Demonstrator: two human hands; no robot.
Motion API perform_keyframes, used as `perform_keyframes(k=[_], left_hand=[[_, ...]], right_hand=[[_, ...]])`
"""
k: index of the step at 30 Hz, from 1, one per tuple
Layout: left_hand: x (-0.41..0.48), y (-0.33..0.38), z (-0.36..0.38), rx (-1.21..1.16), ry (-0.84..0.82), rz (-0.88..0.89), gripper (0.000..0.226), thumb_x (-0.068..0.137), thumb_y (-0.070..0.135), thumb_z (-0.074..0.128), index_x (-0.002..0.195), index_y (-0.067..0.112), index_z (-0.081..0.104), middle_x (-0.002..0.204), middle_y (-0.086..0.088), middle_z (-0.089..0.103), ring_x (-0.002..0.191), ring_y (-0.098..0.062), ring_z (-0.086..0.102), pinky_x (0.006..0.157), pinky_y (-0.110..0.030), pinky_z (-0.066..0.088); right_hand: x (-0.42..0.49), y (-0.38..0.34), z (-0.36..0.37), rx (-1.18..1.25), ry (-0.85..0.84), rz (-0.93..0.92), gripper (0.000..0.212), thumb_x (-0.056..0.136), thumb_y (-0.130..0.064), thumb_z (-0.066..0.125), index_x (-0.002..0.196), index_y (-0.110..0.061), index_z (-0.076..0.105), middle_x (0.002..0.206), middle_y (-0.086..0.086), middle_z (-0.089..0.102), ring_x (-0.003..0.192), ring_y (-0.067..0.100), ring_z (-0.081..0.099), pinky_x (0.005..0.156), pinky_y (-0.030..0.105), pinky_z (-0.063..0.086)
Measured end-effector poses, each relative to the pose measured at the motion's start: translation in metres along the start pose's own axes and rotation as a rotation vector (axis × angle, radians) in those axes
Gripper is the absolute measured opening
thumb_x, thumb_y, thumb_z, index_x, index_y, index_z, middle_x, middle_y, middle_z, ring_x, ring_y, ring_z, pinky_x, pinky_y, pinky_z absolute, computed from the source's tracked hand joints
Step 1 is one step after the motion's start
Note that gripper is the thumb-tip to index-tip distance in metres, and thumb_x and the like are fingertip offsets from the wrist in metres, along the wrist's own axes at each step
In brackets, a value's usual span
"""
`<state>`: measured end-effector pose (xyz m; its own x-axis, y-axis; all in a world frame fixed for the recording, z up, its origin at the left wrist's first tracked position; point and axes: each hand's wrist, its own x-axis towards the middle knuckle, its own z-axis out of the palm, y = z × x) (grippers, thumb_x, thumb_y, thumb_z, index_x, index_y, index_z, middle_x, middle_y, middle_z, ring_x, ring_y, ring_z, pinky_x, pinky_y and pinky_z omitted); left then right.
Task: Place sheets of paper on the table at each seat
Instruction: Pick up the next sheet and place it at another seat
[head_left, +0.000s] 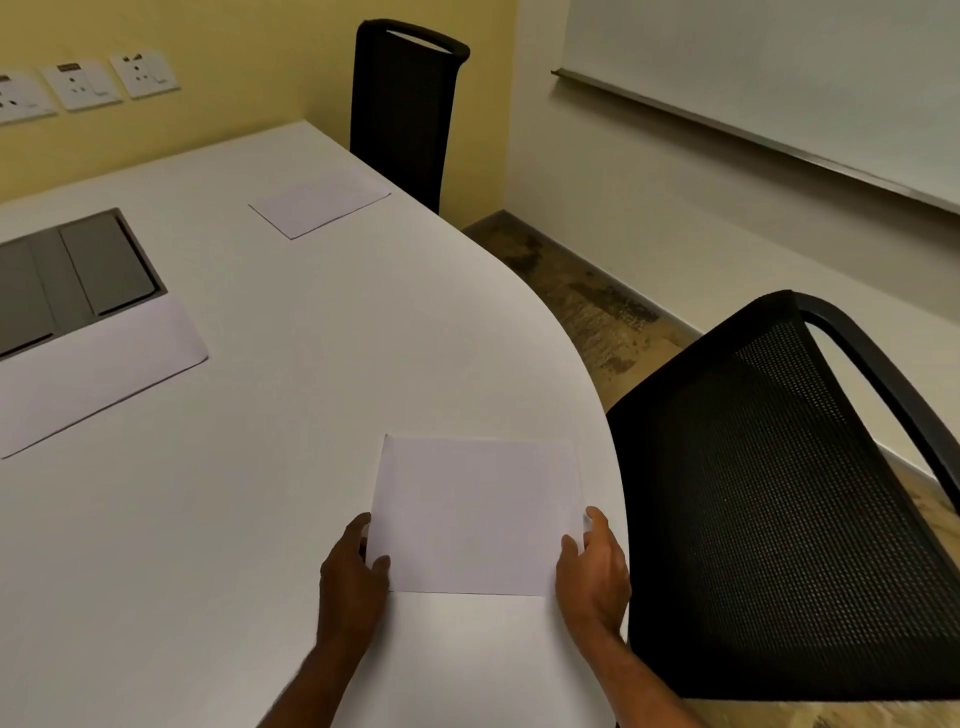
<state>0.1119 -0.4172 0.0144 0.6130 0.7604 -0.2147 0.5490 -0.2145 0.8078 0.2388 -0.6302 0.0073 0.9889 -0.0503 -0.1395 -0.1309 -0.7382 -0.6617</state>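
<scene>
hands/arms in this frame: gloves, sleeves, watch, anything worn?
Nothing worn that shows. The left hand and right hand are bare, with no gloves and no rings visible. Both forearms, left and right, are bare down to the frame's bottom edge: no sleeves, watch or wristband in view.

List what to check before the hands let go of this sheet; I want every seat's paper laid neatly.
1. Grip on the sheet: left hand pinches its near-left corner, right hand its right edge: ok.
2. Sheet inside the table rim: ok.
3. Sheet lies by the near chair: ok.
4. Sheet fully flat: cannot tell.
5. Far sheet lies before the far chair: ok.
</scene>
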Motion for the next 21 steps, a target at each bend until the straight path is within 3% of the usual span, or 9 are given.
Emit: perform_keyframes(k=[2, 6, 12, 18, 21], left_hand=[[-0.002, -0.002, 0.002, 0.051, -0.002, 0.01, 0.058, 0.085, -0.006, 0.062, 0.139, 0.013, 0.052, 0.126, -0.008, 0.062, 0.117, -0.029, 0.059, 0.098, -0.037, 0.048], [-0.007, -0.006, 0.004, 0.266, -0.015, 0.126, 0.062, 0.09, -0.004, 0.057, 0.148, 0.009, 0.04, 0.156, -0.01, 0.036, 0.148, -0.029, 0.026, 0.121, -0.038, 0.021], [-0.006, -0.011, 0.008, 0.351, -0.096, 0.199, 0.065, 0.095, -0.009, 0.028, 0.152, 0.022, 0.035, 0.164, 0.003, 0.024, 0.154, -0.019, 0.008, 0.125, -0.031, 0.009], [-0.005, -0.013, 0.004, 0.417, -0.072, 0.267, 0.06, 0.101, 0.0, 0.024, 0.156, 0.023, 0.024, 0.167, 0.005, 0.009, 0.155, -0.015, -0.004, 0.124, -0.025, -0.002], [-0.003, 0.004, -0.007, 0.401, -0.012, 0.31, 0.055, 0.103, 0.006, 0.026, 0.156, 0.022, 0.022, 0.167, 0.004, 0.009, 0.155, -0.015, -0.004, 0.125, -0.027, 0.0]], right_hand=[[0.001, 0.001, -0.001, -0.049, 0.021, -0.047, 0.052, 0.092, -0.012, 0.067, 0.141, -0.011, 0.05, 0.129, 0.013, 0.063, 0.119, 0.033, 0.058, 0.095, 0.051, 0.051], [0.003, 0.009, -0.001, -0.297, 0.056, -0.236, 0.051, 0.081, -0.01, 0.078, 0.13, -0.01, 0.063, 0.131, 0.016, 0.06, 0.118, 0.037, 0.055, 0.09, 0.05, 0.046], [0.007, 0.015, 0.001, -0.444, 0.059, -0.371, 0.025, 0.083, -0.002, 0.074, 0.108, -0.005, 0.074, 0.125, 0.018, 0.068, 0.12, 0.041, 0.059, 0.093, 0.056, 0.043], [0.009, 0.013, -0.006, -0.5, 0.036, -0.398, 0.027, 0.091, -0.01, 0.065, 0.117, -0.008, 0.071, 0.136, 0.017, 0.061, 0.132, 0.04, 0.05, 0.105, 0.056, 0.034], [0.008, -0.001, -0.01, -0.414, 0.06, -0.46, 0.036, 0.099, -0.025, 0.045, 0.12, -0.007, 0.068, 0.14, 0.019, 0.058, 0.138, 0.042, 0.044, 0.11, 0.059, 0.029]])
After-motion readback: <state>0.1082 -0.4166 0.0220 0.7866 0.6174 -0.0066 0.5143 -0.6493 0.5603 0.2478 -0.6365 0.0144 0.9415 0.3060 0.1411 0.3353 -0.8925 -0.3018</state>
